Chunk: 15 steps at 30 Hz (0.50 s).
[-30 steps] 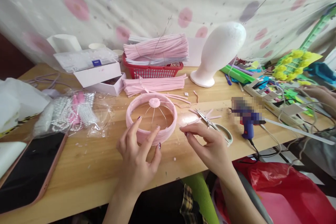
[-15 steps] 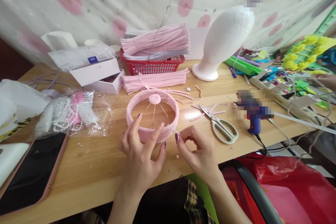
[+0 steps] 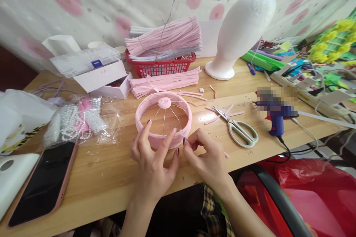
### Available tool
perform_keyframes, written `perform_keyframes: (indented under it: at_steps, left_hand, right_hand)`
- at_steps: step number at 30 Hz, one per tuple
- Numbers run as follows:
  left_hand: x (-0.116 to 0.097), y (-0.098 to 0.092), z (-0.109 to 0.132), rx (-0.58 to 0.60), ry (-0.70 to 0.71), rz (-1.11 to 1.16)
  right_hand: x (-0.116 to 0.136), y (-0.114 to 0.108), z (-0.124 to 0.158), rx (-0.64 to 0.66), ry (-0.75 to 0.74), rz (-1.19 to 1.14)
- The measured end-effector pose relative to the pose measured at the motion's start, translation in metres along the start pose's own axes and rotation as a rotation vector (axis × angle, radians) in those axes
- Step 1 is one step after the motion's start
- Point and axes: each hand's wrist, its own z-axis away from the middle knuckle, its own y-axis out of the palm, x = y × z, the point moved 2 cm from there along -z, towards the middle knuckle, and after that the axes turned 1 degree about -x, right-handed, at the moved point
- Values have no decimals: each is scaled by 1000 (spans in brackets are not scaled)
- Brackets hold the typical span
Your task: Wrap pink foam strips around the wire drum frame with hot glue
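Observation:
A round pink-wrapped frame [image 3: 163,142] with thin wire spokes and a small pink hub [image 3: 164,102] rests on the wooden table. My left hand [image 3: 155,159] grips its near rim, with fingers reaching over the top and the thumb outside. Just to the right, my right hand [image 3: 204,153] pinches the end of a pink pipe cleaner strip [image 3: 183,135] against the ring's lower right side. Much of that strip is hidden by my fingertips. Beyond my right hand lie scissors [image 3: 241,133] with parted blades, over short pink pipe cleaner pieces [image 3: 235,113].
Behind the ring lie a pink pipe cleaner bundle [image 3: 169,81] and a filled red basket [image 3: 161,68]. A white foam head [image 3: 244,29] stands back right, a blue glue gun [image 3: 276,122] at right. Bagged pearl strings [image 3: 75,122] and a phone [image 3: 41,185] occupy the left.
My right hand has come closer to the ring, so less of the strip shows between them. A short pink piece now shows on the table beside it. The view has shifted slightly.

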Motion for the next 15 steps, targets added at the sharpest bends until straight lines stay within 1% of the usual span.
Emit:
perform_keyframes:
  at_steps: [6, 10, 15]
  left_hand:
    - [1, 1, 1, -4, 4, -1]
    - [2, 1, 1, 5, 8, 0]
    - [1, 0, 0, 6, 24, -18]
  right_hand:
    - [1, 2, -2, -10, 41, -4]
    - [4, 3, -5, -28, 37, -24]
    - [2, 6, -5, -22, 75, -43]
